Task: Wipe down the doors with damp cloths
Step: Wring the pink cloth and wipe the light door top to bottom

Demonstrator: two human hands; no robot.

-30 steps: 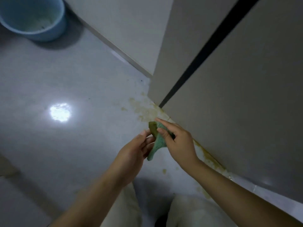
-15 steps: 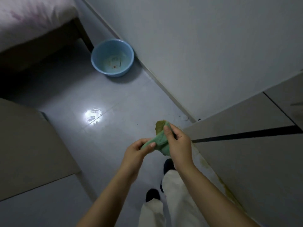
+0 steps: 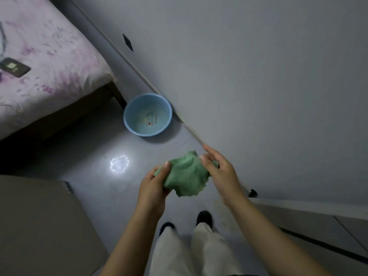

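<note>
— Where's the cloth?
— The green cloth [image 3: 186, 174] is held between both hands above the floor [image 3: 83, 156], in front of the person's legs. The left hand [image 3: 153, 188] pinches its left edge, thumb on top; the right hand [image 3: 221, 174] grips the right side, fingers curled into the fabric.

— How will it handle?
— Soft and limp, I'd judge. It has a nubbly, terry-like pile and a ragged lower edge that sags between the grips. Light, probably a bit heavier if damp, and not slippery. Best held at opposite edges to spread it, or bunched into a pad in one palm for wiping.

— And around it?
— A round, smooth blue plastic basin [image 3: 147, 114] sits farther off on the floor, against the wall [image 3: 249, 76]. The flat, matte door [image 3: 318, 226] is to the near right.
</note>
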